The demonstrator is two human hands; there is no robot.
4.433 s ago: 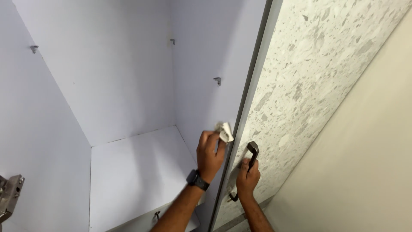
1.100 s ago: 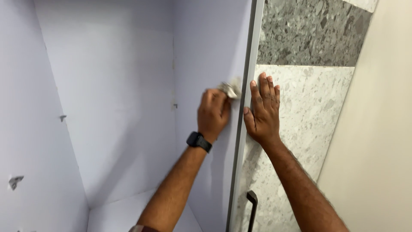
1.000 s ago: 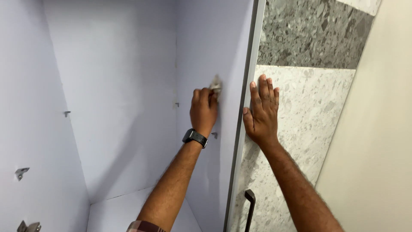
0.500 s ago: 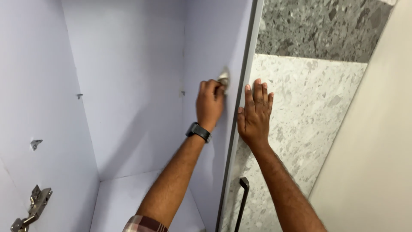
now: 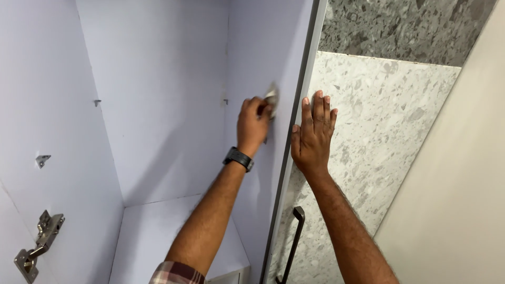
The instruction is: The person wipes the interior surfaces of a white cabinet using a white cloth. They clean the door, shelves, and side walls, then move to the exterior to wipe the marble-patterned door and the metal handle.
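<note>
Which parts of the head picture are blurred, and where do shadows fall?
Head view: the small cloth in the left hand is smeared by motion; the right hand, flat on the speckled door, is sharp; even soft light, with a faint shadow under the left arm on the cabinet wall.

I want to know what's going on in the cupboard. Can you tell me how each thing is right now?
Left hand: closed on a small pale cloth, pressing it on the inner side wall.
Cloth: bunched up, against the wall.
Right hand: open, flat on the speckled stone panel.
Cupboard: open, nothing on its bottom shelf.
Black handle: upright, untouched.
Metal hinge: swung open on the left wall.
Wristwatch: on the left wrist.
</note>
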